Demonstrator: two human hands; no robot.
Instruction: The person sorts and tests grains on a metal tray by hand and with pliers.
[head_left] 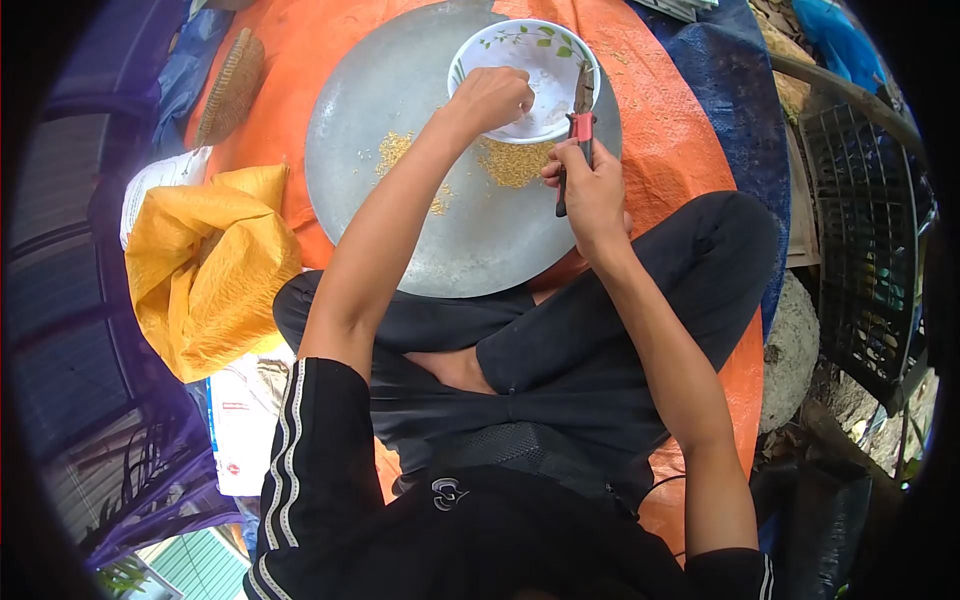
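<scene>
A white bowl (470,60) with a green leaf pattern stands on the far part of a round grey metal tray (400,240). My left hand (493,97) is over the bowl's left side with its fingers curled closed; whatever they may hold is hidden. My right hand (592,185) grips a pair of pliers (581,126) with red and black handles, their metal jaws pointing away from me across the bowl's right rim. Yellow grains (515,163) lie heaped on the tray just below the bowl. A smaller scatter of grains (393,150) is near my left forearm.
An orange tarp (670,140) lies under the tray and my crossed legs. To the left are a yellow sack (205,260) and a woven basket (232,85). At the right, a black plastic crate (862,240) stands beside a rounded stone (790,355).
</scene>
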